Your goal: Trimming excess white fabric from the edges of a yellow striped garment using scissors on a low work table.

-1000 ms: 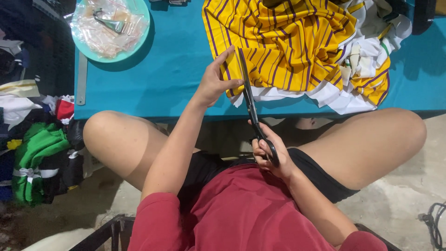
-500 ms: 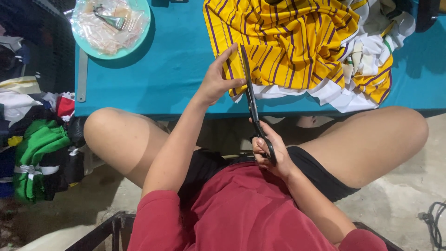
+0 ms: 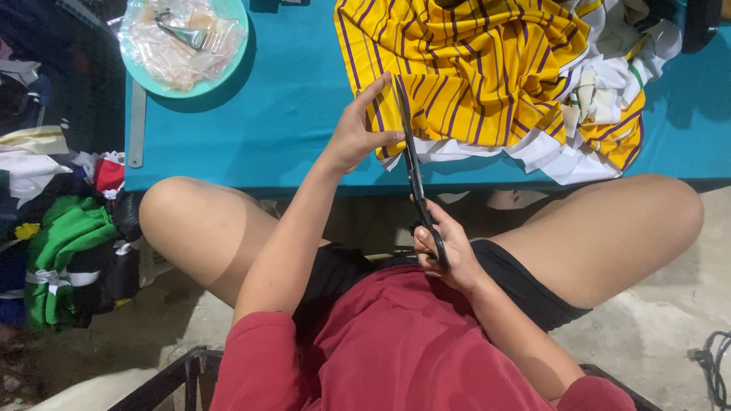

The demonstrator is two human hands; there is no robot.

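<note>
So we've got our right hand (image 3: 445, 251) wrapped tight around the handles of the black scissors (image 3: 415, 171), blades pointing away from us and reaching up onto the striped cloth (image 3: 487, 76). The cloth's bunched on the teal table (image 3: 282, 114), over to the right. Our left hand (image 3: 358, 133) is pressing the cloth edge just beside the blades, fingers spread, thumb touching the fabric. A plate (image 3: 190, 46) sits far left on the table.

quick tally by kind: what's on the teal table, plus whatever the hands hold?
Striped yellow fabric: 1
White fabric pieces: a pile, count unclear
Black scissors, in right hand; left hand steadies the fabric: 1
Teal plate: 1
Metal ruler: 1
Total: 4, plus the pile
</note>
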